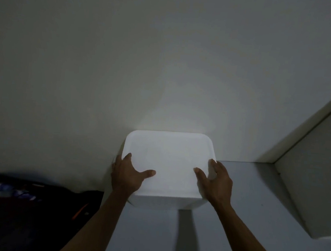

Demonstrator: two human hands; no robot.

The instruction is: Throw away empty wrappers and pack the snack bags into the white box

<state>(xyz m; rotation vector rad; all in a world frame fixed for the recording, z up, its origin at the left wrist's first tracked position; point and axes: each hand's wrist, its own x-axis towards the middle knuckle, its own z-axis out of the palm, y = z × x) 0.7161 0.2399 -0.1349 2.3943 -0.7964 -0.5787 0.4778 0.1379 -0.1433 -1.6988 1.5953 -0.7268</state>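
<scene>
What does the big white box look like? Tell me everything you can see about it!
The white box with rounded corners looks like smooth matte plastic, glowing bright in the dim room. Its flat lid is on, so nothing inside shows. It sits upright on a pale shelf, its back against the wall. The left hand and the right hand grip its sides, thumbs lying on the lid.

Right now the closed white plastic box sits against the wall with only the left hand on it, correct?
Not quite. The head view shows both hands holding the closed white plastic box: the left hand grips its left side and the right hand its right side, thumbs on the lid. The box does sit against the wall.
</scene>
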